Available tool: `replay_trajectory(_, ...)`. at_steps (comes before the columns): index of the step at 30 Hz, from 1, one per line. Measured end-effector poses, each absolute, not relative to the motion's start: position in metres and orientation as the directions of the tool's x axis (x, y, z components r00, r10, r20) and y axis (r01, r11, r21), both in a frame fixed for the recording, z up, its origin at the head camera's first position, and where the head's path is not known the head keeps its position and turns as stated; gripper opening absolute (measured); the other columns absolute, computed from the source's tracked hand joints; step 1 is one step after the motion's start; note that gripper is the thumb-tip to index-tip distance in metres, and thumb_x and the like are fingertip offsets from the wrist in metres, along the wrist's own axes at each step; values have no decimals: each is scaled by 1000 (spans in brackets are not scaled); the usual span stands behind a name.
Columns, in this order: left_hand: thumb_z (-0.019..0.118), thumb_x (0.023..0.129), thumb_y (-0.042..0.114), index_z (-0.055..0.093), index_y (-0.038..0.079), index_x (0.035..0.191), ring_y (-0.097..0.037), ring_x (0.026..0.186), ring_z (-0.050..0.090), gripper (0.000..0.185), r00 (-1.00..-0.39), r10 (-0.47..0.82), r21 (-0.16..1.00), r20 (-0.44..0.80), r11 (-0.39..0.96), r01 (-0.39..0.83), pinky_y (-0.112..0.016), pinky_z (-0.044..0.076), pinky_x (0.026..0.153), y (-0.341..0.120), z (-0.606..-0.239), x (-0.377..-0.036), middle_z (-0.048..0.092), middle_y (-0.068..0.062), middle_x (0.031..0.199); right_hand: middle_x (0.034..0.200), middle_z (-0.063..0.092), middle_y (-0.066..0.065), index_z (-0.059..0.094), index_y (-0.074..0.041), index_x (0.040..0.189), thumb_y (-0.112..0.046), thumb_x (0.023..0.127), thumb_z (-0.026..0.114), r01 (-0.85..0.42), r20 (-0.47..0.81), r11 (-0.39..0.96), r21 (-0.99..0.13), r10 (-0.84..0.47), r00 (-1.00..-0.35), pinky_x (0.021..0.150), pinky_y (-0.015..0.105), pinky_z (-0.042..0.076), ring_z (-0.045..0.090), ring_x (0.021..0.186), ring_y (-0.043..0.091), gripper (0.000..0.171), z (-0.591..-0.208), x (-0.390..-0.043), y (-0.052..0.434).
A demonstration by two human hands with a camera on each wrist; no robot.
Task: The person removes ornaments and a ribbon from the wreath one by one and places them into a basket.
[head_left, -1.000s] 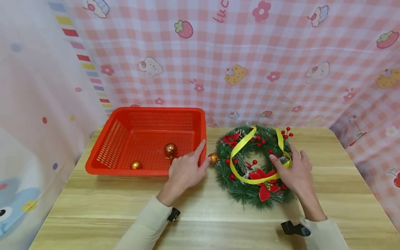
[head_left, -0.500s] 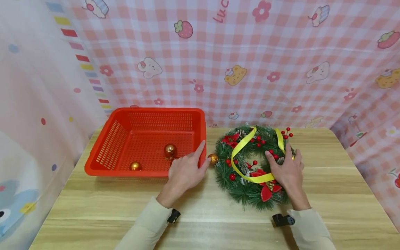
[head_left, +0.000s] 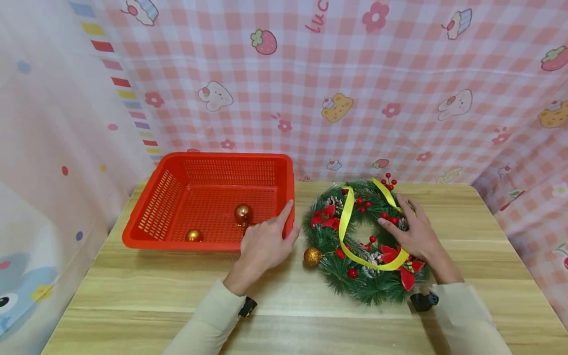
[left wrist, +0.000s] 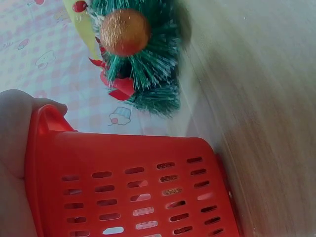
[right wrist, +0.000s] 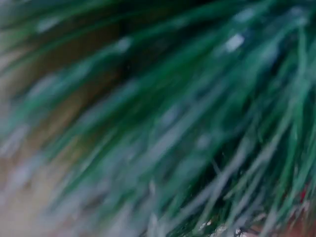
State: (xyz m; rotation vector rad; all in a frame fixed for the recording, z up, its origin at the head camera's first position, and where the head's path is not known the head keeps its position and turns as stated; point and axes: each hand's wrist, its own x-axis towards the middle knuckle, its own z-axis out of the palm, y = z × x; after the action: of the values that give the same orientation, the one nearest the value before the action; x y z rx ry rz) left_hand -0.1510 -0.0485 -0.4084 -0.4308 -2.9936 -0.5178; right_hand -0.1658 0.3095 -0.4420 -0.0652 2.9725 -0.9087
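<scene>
The wreath (head_left: 366, 241) lies flat on the tabletop (head_left: 284, 315), just right of the basket (head_left: 208, 199), and it has turned since a second ago: the berry sprig now points toward the back wall, and the gold ball (head_left: 312, 256) fixed to its rim has swung from beside the basket's corner round to the near-left edge, clear of the basket. I judge the turning to be bringing that ball within reach. The right hand (head_left: 414, 234) rests on the wreath's right side, fingers straight and spread over greenery and ribbon (head_left: 348, 222). The left hand (head_left: 264, 244) touches the basket's right corner, fingers relaxed. Two balls (head_left: 242, 214) lie inside the basket.
</scene>
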Motion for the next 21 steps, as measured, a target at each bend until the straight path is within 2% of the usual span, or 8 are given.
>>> replay_trajectory(6,46,100,51,31,27,156,-11,41,33,63,-958,263,317,112,905,285,-27,27,37,-49,-408,-152,43,2,58,160,7,29,8,-17,161,-57,96,54,-50,-32,837,-545,-81,-996,99,78,23,16,139,61,89,-442,-171,312)
replay_trajectory(9,47,100,51,32,27,156,-12,43,35,63,-958,265,332,107,899,285,-27,28,38,-50,-407,-152,48,0,61,160,8,29,8,-17,161,-57,96,55,-58,-26,836,-545,-86,-996,99,78,24,17,138,60,90,-443,-171,311)
replay_trajectory(10,47,100,50,32,27,156,-13,43,38,62,-958,266,338,110,896,288,-27,29,38,-50,-406,-152,53,-2,65,160,9,28,8,-17,161,-57,96,55,-60,-20,837,-543,-84,-996,99,78,25,18,138,60,89,-443,-171,311)
replay_trajectory(12,47,100,50,34,26,155,-15,47,45,62,-955,271,354,120,887,296,-28,33,39,-51,-406,-152,66,-6,84,160,9,28,8,-18,161,-57,96,55,-64,-14,838,-542,-85,-996,99,77,25,18,138,60,89,-444,-171,311)
replay_trajectory(14,48,100,49,37,25,154,-19,57,57,60,-950,277,370,146,875,312,-29,40,43,-51,-407,-151,70,-10,109,159,10,28,9,-18,161,-56,96,55,-69,-4,839,-540,-85,-996,99,77,25,19,138,60,88,-445,-170,311)
replay_trajectory(16,51,100,47,42,23,152,-25,75,66,58,-941,278,386,191,860,333,-34,50,53,-52,-407,-150,64,-11,129,159,11,28,10,-18,161,-56,96,55,-73,3,840,-538,-85,-996,99,77,25,19,138,59,88,-446,-170,311)
replay_trajectory(19,59,98,39,50,18,146,-31,105,65,53,-917,275,423,287,823,379,-44,56,74,-52,-408,-148,61,-12,135,159,11,28,11,-17,161,-56,96,56,-74,4,843,-533,-85,-996,99,76,26,19,138,59,88,-446,-169,312)
replay_trajectory(21,64,96,31,56,14,141,-32,113,61,48,-887,273,451,372,782,430,-48,54,84,-52,-408,-147,62,-13,132,159,10,28,10,-18,161,-56,95,55,-66,-9,845,-530,-83,-997,99,76,26,19,138,60,88,-446,-169,313)
